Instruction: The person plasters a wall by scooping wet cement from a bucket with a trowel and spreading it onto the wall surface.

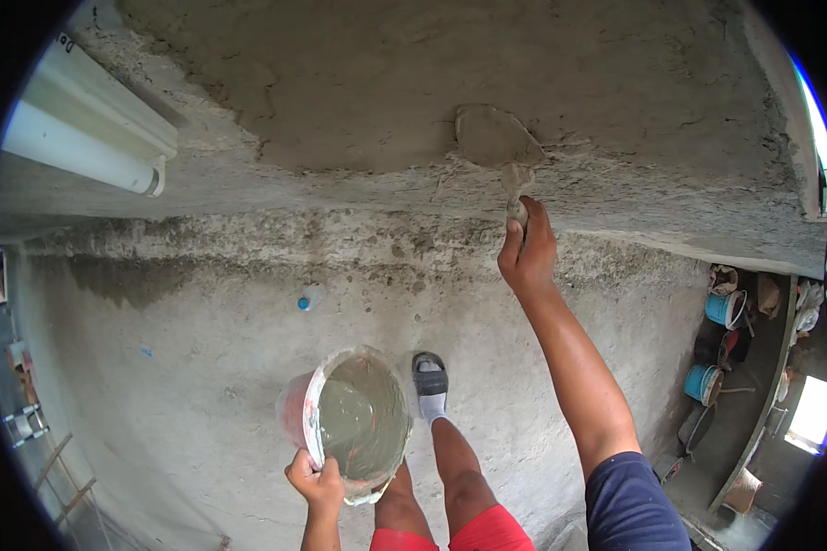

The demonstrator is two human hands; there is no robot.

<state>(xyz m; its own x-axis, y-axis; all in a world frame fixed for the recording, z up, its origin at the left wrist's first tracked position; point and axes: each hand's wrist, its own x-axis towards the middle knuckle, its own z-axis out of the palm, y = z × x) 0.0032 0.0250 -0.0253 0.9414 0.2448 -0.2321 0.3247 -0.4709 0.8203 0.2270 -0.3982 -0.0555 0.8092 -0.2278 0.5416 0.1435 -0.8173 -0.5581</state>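
Observation:
My left hand (317,479) grips the rim of a bucket (296,409) at the lower middle, which is tilted so its mouth faces me. Wet grey mortar (363,418) coats its inside. With my arm stretched out, my right hand (531,253) holds a trowel (498,135) by its handle. The trowel's rounded blade is smeared with mortar and lies against the wall (386,83), where a darker, damp-looking coat of plaster covers the upper part. Below that coat runs a rough, lighter strip.
A fluorescent tube lamp (83,147) juts out at the upper left. On the concrete floor (211,367) lies a clear bottle (311,297) with a blue cap. Blue buckets (703,383) and tools stand along the right side by a ledge. My sandalled foot (430,376) is beside the mortar bucket.

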